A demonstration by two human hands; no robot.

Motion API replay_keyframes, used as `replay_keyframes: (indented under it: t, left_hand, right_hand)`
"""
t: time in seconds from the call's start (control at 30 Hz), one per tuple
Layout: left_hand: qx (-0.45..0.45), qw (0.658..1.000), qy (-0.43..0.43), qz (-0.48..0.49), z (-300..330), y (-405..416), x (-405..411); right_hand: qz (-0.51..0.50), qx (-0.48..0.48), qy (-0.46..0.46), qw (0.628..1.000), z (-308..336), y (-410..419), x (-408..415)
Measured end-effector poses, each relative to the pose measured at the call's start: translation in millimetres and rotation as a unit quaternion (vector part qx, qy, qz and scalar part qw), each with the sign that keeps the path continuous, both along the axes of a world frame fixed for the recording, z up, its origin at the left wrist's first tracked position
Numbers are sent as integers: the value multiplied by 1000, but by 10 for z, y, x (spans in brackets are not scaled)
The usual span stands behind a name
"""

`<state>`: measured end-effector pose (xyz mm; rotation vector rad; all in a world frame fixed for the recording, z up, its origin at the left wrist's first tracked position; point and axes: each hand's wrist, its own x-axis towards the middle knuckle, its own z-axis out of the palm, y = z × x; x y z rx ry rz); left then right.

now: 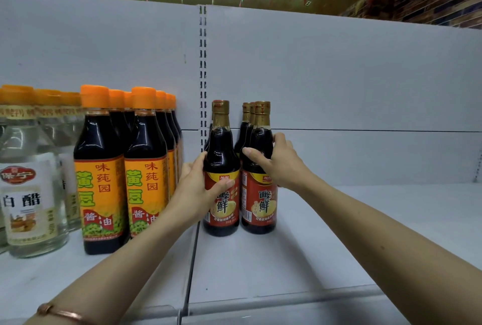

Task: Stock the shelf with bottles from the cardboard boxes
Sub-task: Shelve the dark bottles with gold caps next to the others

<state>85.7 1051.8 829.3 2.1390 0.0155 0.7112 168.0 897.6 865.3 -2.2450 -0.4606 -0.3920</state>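
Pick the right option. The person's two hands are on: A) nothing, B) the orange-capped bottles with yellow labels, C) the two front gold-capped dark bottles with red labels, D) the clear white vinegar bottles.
C: the left hand grips the left gold-capped dark bottle with a red label and the right hand grips the right one.

Bare shelf (365, 233) rightward — orange-capped bottles (122, 168) crowd left

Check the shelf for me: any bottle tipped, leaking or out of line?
Nothing stands out. The red-label bottles stand upright in two rows, the left hand and right hand each holding a front one. No spills on the shelf.
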Motion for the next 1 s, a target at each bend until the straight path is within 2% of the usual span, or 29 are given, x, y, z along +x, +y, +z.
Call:
replay_keyframes:
  t: [0.3,0.67,0.83,1.0]
  left_hand:
    - [-7,1000,0,-3,-7,4,-8]
    - [-29,999,-20,0,-58,-8,5]
    - [-13,999,4,42,-18,-107,-75]
    - [-14,989,38,139,8,-208,-218]
  right_hand:
    - [2,-31,-3,1000,39,3,15]
    - [21,6,-7,1000,-32,2,27]
    - [20,0,-25,999,1,-1,-81]
    - [46,29,18,998,82,-154,-310]
